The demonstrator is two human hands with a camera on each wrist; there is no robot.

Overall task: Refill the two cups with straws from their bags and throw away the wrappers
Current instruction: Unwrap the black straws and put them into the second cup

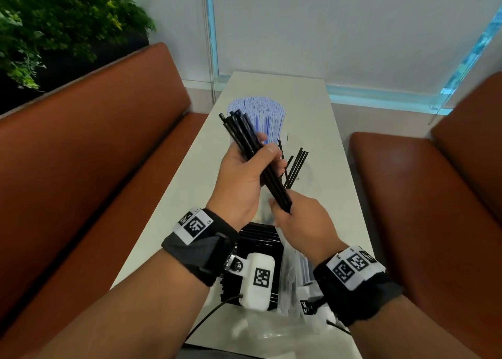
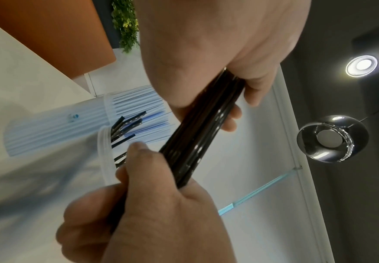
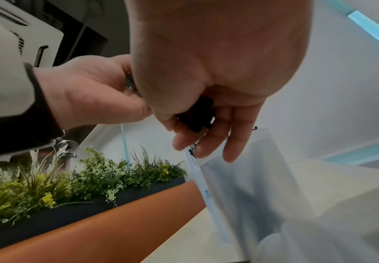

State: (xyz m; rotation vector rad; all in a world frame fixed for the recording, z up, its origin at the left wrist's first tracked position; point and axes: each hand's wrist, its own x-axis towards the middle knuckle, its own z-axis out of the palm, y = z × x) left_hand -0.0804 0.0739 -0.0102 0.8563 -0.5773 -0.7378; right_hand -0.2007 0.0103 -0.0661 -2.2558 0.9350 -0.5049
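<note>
A bundle of black straws [image 1: 245,136] is held slantwise above the table between both hands. My left hand [image 1: 260,157] grips its middle, thumb on top. The bundle's lower end sits in my right hand [image 1: 288,209], whose fingers curl round it [image 3: 199,115]. The left wrist view shows the black bundle [image 2: 206,128] running from the left hand [image 2: 236,113] down to the right hand [image 2: 150,195]. Behind stands a clear cup packed with white-and-blue straws [image 1: 260,114]. A second clear cup [image 1: 304,174] holds a few black straws [image 1: 297,165]. A bag of black straws [image 1: 260,239] lies under my wrists.
Crumpled clear plastic wrapping [image 1: 271,328] lies at the near edge of the narrow white table [image 1: 336,146]. Brown benches [image 1: 95,155] flank the table on both sides, with green plants [image 1: 54,27] behind the left one. A wall closes off the table's far end.
</note>
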